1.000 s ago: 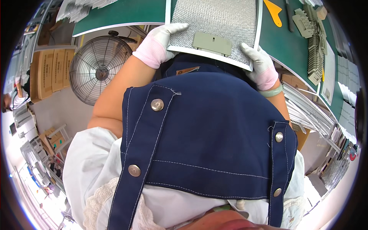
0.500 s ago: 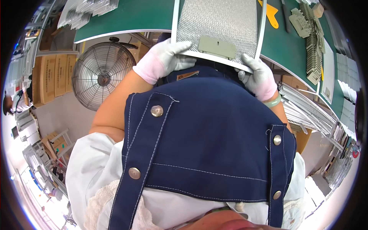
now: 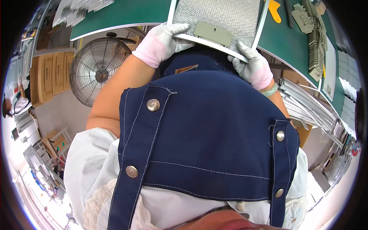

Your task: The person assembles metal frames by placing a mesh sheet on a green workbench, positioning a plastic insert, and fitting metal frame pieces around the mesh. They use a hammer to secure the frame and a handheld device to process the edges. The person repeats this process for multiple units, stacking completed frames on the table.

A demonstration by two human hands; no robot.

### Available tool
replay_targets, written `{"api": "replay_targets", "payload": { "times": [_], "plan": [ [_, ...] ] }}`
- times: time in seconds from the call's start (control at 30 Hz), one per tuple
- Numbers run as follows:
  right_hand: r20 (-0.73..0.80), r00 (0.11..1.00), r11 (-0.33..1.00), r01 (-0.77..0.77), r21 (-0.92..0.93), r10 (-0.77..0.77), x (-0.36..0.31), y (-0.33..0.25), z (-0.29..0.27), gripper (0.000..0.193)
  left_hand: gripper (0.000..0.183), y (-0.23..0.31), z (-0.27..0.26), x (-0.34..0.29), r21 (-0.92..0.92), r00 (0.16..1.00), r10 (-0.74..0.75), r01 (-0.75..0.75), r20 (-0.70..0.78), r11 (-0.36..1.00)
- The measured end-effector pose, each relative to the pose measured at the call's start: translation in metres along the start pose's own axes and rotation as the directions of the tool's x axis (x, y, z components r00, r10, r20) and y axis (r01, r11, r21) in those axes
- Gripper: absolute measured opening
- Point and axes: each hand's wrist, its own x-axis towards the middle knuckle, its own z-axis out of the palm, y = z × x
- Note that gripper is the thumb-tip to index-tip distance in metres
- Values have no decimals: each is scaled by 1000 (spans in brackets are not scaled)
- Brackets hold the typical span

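Observation:
A framed metal mesh filter panel [image 3: 218,15] juts over the near edge of the green table toward me. Its frame is thin and white, its mesh silvery. Along the near end lies a grey-green plastic plate [image 3: 213,34] with a small slot. My left hand [image 3: 168,40], in a white glove with a pink cuff, grips the frame's near left corner, thumb on top and fingers below. The near right corner is held by my right hand [image 3: 251,63], gloved the same way, with its thumb over the frame and its other fingers partly hidden underneath.
On the green table [image 3: 126,19], clear ribbed strips [image 3: 78,9] lie at the left. A yellow scraper [image 3: 274,10], a dark-handled tool [image 3: 288,14] and a row of grey-green plastic parts [image 3: 316,40] are at the right. A floor fan [image 3: 100,73] stands left, white bars [image 3: 306,105] lower right.
Both hands and the near end of the panel appear slightly higher and further left in the picture. The grip at both corners stays the same.

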Motion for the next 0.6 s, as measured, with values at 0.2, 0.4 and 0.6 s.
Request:
{"api": "replay_targets", "payload": {
  "times": [0.2, 0.4, 0.6],
  "plan": [
    [182, 966, 980, -162, -114, 181, 6, -6, -19, 23, 25, 0, -1, -3, 40, 999, -33, 32, 15, 999],
    [121, 986, 959, -82, -270, 118, 3, -17, -16, 24, 31, 6, -9, -11, 153, 979, -126, 102, 158, 983],
    [89, 990, 840, -41, -541, 106, -5, -24, -29, 25, 31, 3, -14, -1, 298, 989, -7, -38, 151, 954]
  ]
}}
